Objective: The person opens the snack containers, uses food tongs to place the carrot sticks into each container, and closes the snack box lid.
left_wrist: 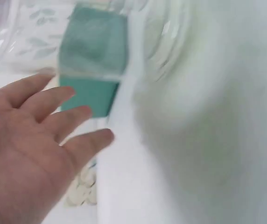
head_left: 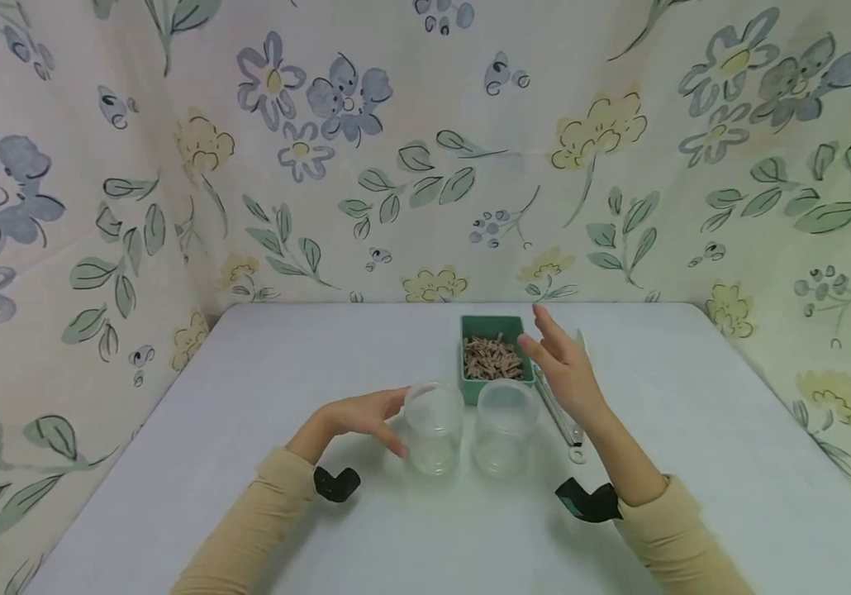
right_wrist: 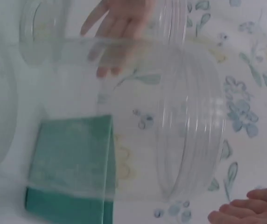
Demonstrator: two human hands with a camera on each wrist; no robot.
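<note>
Two clear, open-topped plastic jars stand side by side, the left jar (head_left: 435,450) and the right jar (head_left: 506,442). At the left jar's side is my left hand (head_left: 366,416), thumb apart from the fingers; whether it touches the jar I cannot tell. In the left wrist view its fingers (left_wrist: 54,100) extend loosely with nothing in them. My right hand (head_left: 567,372) is raised to the right of the right jar, fingers spread and holding nothing. Behind the jars sits a green rectangular container (head_left: 491,320) holding many small brown stick-like pieces (head_left: 494,358).
A long metal utensil (head_left: 563,417) with a ring at its near end lies right of the container, partly hidden by my right hand and forearm. The white table (head_left: 321,347) ends at a floral curtain (head_left: 366,207). A black band (head_left: 589,500) is at the right wrist.
</note>
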